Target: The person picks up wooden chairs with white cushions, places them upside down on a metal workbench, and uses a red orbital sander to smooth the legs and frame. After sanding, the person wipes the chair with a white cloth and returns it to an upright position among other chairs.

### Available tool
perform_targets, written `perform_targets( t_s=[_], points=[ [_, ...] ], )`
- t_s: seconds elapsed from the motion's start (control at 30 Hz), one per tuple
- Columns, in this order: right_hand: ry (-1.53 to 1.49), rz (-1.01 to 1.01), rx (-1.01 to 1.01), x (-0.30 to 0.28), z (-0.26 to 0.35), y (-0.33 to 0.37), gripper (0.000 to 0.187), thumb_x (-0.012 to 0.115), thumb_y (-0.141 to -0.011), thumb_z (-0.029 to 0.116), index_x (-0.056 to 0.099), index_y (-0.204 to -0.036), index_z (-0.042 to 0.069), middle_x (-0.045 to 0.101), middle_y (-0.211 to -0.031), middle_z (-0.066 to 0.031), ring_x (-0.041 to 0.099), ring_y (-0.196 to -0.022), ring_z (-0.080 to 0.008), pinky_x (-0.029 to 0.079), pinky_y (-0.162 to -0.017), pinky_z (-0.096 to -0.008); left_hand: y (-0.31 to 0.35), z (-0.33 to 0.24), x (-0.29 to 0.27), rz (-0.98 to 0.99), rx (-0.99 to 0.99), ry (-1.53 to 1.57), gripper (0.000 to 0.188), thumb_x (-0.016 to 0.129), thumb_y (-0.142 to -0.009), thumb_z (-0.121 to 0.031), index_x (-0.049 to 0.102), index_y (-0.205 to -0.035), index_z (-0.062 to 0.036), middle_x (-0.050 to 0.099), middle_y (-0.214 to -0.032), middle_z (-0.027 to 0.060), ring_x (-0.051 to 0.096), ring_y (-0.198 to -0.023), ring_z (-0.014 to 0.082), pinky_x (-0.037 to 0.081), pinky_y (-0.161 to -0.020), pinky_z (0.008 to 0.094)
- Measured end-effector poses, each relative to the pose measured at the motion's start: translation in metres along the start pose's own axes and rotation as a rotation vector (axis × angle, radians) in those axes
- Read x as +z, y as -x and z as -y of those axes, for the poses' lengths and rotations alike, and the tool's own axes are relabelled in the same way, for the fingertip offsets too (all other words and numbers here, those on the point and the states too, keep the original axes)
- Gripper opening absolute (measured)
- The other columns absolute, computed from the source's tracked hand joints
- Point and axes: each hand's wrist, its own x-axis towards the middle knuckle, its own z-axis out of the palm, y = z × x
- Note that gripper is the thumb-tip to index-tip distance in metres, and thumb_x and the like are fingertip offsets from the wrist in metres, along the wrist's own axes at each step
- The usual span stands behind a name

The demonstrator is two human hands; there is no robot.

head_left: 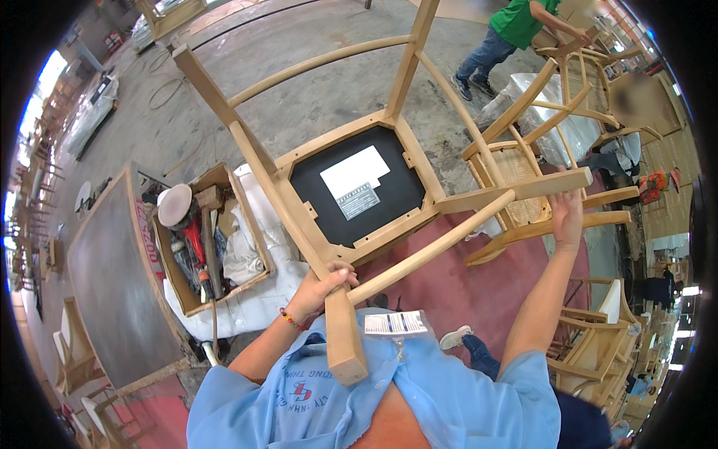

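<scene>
A light wooden chair (407,123) is held up in front of me, the underside of its seat facing me. Its black seat bottom (404,176) bears a white label (348,172). My left hand (320,290) is wrapped around a leg near where it meets the seat frame, and that leg's end points toward my chest. Out to the right, my right hand (567,218) grips another leg close to its tip, with the fingers partly hidden behind the wood. A round rail joins these two legs.
A box (262,273) at left holds a sander (191,232) and rags. Beside it leans a grey board (120,277). More wooden chairs (516,153) stand at right, close to the held one. A person in green (520,26) works on a chair beyond them.
</scene>
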Motion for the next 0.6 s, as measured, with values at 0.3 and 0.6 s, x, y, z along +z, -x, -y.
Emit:
perform_targets(
  t_s=[0.3,0.6],
  points=[
    [0.236,-0.195,-0.05,0.018,-0.046,0.014,0.033,0.072,-0.087,0.024,0.061,-0.11,0.003,0.058,-0.104,-0.0041,0.053,-0.101,-0.0154,0.041,-0.094,-0.0328,0.002,0.011,0.029,-0.281,0.043,0.038,0.032,0.062,-0.092,-0.024,0.058,-0.107,0.0034,0.066,-0.078,0.0078,0.064,-0.079,0.018,0.052,-0.079,0.0312],
    [0.32,-0.153,-0.237,0.045,-0.059,0.036,0.033,0.068,-0.092,0.033,0.058,-0.099,0.002,0.054,-0.097,-0.0037,0.051,-0.092,-0.017,0.043,-0.085,-0.0322,-0.003,0.017,-0.02,-0.245,0.168,0.03,0.038,0.063,-0.091,-0.028,0.06,-0.108,0.0057,0.065,-0.074,0.0057,0.062,-0.076,0.0132,0.049,-0.072,0.026]
  ],
)
